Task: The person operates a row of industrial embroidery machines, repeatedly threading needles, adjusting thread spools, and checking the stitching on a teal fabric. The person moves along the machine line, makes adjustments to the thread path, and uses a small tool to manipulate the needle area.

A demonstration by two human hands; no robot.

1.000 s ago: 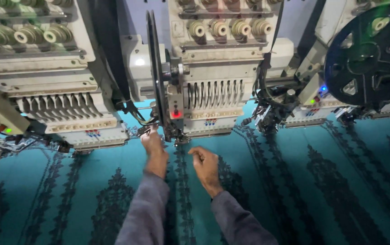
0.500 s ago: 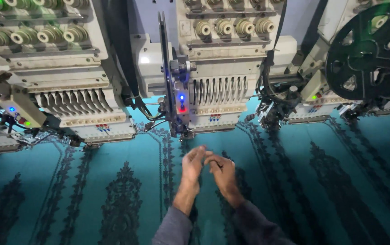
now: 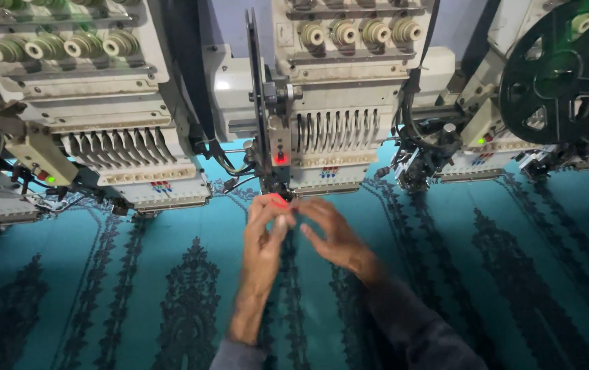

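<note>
My left hand (image 3: 266,233) and my right hand (image 3: 331,233) are raised close together just below the middle embroidery head (image 3: 329,130), over teal fabric (image 3: 479,260) with dark stitched patterns. The fingertips of both hands meet near a small red glow on the left fingers, under the head's red indicator light (image 3: 281,157). A thin thread may run between the fingers, but it is too fine to tell. The left fingers are pinched together; the right fingers are curled and spread.
Another embroidery head (image 3: 116,144) with thread cones stands on the left, and a third (image 3: 507,137) on the right behind a large black wheel (image 3: 568,68). Cables and a dark bar (image 3: 257,96) hang beside the middle head. Small green lights glow on the side heads.
Both hands drew back from the needle area, came together, then rose toward the middle head again. The camera moved closer and the head's light went from blue to red.
</note>
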